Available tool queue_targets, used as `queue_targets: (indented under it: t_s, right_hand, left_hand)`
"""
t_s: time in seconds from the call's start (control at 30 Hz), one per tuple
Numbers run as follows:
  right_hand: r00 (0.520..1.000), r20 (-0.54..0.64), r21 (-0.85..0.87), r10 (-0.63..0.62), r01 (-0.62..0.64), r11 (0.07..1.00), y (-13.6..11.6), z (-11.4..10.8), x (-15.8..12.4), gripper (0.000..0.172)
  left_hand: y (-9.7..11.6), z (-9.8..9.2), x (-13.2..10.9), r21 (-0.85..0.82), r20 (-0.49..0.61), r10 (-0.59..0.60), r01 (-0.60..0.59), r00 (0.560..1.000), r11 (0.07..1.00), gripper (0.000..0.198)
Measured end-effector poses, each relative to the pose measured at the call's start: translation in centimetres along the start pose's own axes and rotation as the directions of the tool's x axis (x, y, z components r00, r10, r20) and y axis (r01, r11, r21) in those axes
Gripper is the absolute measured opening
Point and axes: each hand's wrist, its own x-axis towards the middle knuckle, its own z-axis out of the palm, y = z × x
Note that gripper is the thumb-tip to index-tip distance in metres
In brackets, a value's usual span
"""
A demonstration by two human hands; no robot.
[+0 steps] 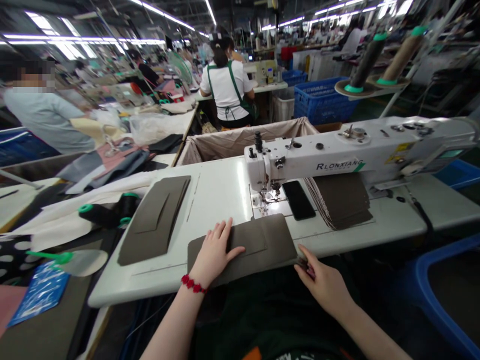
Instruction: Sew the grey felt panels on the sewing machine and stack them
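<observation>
long axis of panel (272, 240) runs sideways; left hand (213, 256) spread, right hand (322, 281) pinching something (302, 261)

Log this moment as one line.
left hand: flat on panel | right hand: gripping small item, partly hidden, at panel's corner | phone: on table, left of stack

The panel (272, 242) lies at the near edge of the table (217, 185), before the machine (296, 157), the left hand (215, 248) on it and the right hand (324, 282) at its right corner. Behind the panel lies a phone (299, 201), left of a stack (343, 197) reaching under the machine. Left on the table lies a pile (144, 245); spools (96, 215) lie left of that. Behind the table stands a bin (225, 143)
</observation>
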Motion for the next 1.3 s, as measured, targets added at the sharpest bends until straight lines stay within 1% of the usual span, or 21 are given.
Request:
queue_targets:
  t_s: [0.07,0.17,0.27,0.33,0.37,0.43,0.47,0.53,0.6,0.67,0.7,0.8,0.83,0.87,0.93,1.0,1.07,1.13,1.2,1.23,1.3]
  right_hand:
    - [0.999,0.033,-0.018,-0.034,0.035,0.999,-0.3,0.7,0.3,0.053]
    - [0.998,0.042,-0.028,-0.055,0.056,0.998,-0.4,1.7,0.9,0.052]
    - [0.997,0.044,-0.016,-0.060,0.061,0.998,-0.3,1.5,1.4,0.051]
    - [0.998,0.041,0.002,-0.049,0.049,0.999,0.0,0.5,1.6,0.049]
    - [0.999,0.033,0.005,-0.037,0.037,0.999,0.2,-0.2,1.7,0.047]
    - [1.000,-0.002,-0.001,-0.007,0.007,1.000,1.2,-1.8,2.0,0.043]
    - [0.999,-0.033,-0.006,0.008,-0.008,1.000,1.8,-2.6,2.2,0.041]
    - [0.994,-0.102,-0.016,0.039,-0.040,0.999,3.4,-4.3,2.7,0.037]
    - [0.981,-0.185,-0.045,0.063,-0.073,0.996,5.0,-5.6,3.4,0.035]
    - [0.960,-0.277,-0.098,0.049,-0.079,0.992,6.2,-6.7,4.1,0.036]
    - [0.947,-0.320,-0.135,0.024,-0.071,0.988,6.5,-7.1,4.4,0.036]
    - [0.903,-0.422,-0.294,-0.077,-0.056,0.954,6.4,-7.9,5.2,0.040]
    - [0.893,-0.437,-0.356,-0.107,-0.063,0.932,6.0,-8.1,5.5,0.042]
    - [0.886,-0.444,-0.418,-0.134,-0.072,0.906,5.5,-8.3,5.9,0.046]
    - [0.885,-0.436,-0.520,-0.164,-0.100,0.848,4.6,-8.7,6.7,0.057]
    - [0.898,-0.409,-0.585,-0.160,-0.124,0.801,4.0,-9.0,7.6,0.068]
    - [0.911,-0.390,-0.610,-0.135,-0.146,0.779,3.9,-9.0,8.5,0.074]
    - [0.916,-0.387,-0.614,-0.107,-0.169,0.771,4.2,-8.6,9.2,0.074]
    - [0.918,-0.385,-0.623,-0.095,-0.183,0.760,4.8,-8.2,9.5,0.069]
    - [0.921,-0.376,-0.633,-0.102,-0.175,0.755,5.2,-8.0,9.5,0.065]
    - [0.930,-0.336,-0.642,-0.147,-0.112,0.758,6.1,-7.8,9.3,0.055]
  left_hand:
    - [-1.3,0.5,0.0,0.126,-0.025,-0.055,0.058,0.998,0.990,0.084]
    - [-1.2,0.6,-0.6,0.129,-0.007,-0.093,0.093,0.996,0.987,0.066]
    - [-0.6,-0.8,-1.5,-0.100,0.088,-0.065,0.074,0.994,0.992,0.037]
    - [-1.4,-2.9,-1.8,-0.309,0.168,-0.067,0.117,0.984,0.944,0.030]
    - [-2.4,-4.3,-1.8,-0.400,0.194,-0.100,0.171,0.976,0.900,0.029]
    - [-5.8,-7.4,-1.3,-0.518,0.191,-0.234,0.301,0.953,0.801,0.035]
    - [-8.1,-9.0,-0.8,-0.536,0.111,-0.339,0.344,0.934,0.771,0.041]
    - [-13.2,-11.8,0.6,-0.498,-0.050,-0.499,0.412,0.865,0.763,0.052]
    - [-18.0,-13.7,2.2,-0.394,-0.148,-0.628,0.537,0.764,0.746,0.059]
    - [-21.3,-14.5,3.6,-0.334,-0.192,-0.688,0.613,0.699,0.716,0.062]
    - [-22.4,-14.5,4.0,-0.308,-0.204,-0.707,0.641,0.678,0.703,0.063]
    - [-23.1,-13.1,4.6,-0.218,-0.269,-0.730,0.699,0.628,0.681,0.073]
    - [-22.8,-12.3,4.6,-0.160,-0.301,-0.715,0.706,0.631,0.690,0.078]
    - [-22.5,-11.5,4.5,-0.088,-0.324,-0.684,0.699,0.653,0.709,0.084]
    - [-21.8,-9.6,4.3,0.073,-0.318,-0.595,0.644,0.738,0.761,0.094]
    - [-21.6,-8.0,4.2,0.188,-0.232,-0.526,0.568,0.818,0.801,0.100]
    - [-21.5,-7.0,4.1,0.252,-0.174,-0.511,0.540,0.842,0.803,0.101]
    - [-21.0,-6.4,4.1,0.275,-0.178,-0.506,0.536,0.844,0.798,0.097]
    - [-19.0,-6.1,4.2,0.254,-0.234,-0.451,0.502,0.861,0.827,0.091]
    - [-17.4,-5.9,4.3,0.218,-0.253,-0.401,0.456,0.880,0.863,0.086]
    - [-13.0,-5.0,4.3,0.077,-0.260,-0.265,0.294,0.929,0.953,0.074]
